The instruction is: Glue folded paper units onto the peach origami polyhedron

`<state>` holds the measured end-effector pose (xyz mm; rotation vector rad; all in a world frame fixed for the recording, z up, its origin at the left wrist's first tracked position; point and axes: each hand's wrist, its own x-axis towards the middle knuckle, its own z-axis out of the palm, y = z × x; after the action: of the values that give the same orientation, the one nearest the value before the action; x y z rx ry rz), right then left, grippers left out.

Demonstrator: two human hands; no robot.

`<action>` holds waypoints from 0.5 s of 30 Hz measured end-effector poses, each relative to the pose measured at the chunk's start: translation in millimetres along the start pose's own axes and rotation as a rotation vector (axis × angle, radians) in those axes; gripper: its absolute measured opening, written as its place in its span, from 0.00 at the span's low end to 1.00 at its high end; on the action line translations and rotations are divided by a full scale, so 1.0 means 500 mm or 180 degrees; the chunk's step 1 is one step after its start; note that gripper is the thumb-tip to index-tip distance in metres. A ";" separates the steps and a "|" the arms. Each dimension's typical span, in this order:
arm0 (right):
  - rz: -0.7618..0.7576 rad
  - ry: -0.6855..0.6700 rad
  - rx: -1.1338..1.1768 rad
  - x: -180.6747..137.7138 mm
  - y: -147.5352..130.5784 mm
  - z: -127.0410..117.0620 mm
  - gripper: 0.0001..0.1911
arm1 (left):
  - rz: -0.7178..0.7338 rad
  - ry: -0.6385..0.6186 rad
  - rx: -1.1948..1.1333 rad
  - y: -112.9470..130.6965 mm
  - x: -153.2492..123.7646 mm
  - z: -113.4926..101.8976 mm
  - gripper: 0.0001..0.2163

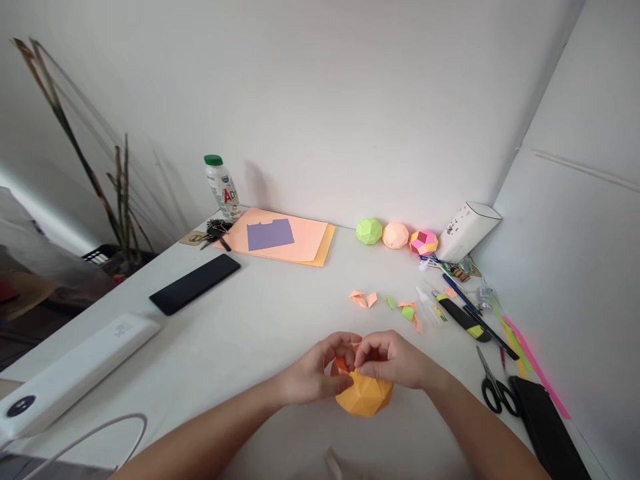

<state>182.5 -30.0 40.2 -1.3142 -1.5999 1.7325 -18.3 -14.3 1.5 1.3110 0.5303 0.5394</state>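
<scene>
A yellow-orange faceted paper ball (366,399) is between my two hands near the front of the table, and a darker orange inside shows at its upper left. My left hand (316,371) grips the ball's left edge with thumb and curled fingers. At the top edge, my right hand (395,359) pinches the paper; its fingertips almost meet those of the left. Just what the fingertips pinch there is partly hidden. Beyond the hands lie peach paper scraps (363,299) and a green paper scrap (408,313).
Along the wall sit a green ball (369,231), a peach ball (395,235) and a multicoloured ball (424,242). To the right are scissors (495,387), a utility knife (464,319) and a black case (550,427). Leftward lie paper sheets (310,240), a black phone (195,283) and a white device (80,373).
</scene>
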 end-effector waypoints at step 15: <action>0.0031 0.0112 0.0066 -0.001 0.003 0.018 0.03 | -0.0326 0.0037 -0.0317 -0.019 0.002 -0.004 0.28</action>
<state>175.5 -35.1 37.8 -1.3373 -1.5547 1.7175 -18.2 -13.8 -8.0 1.1800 0.5702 0.4828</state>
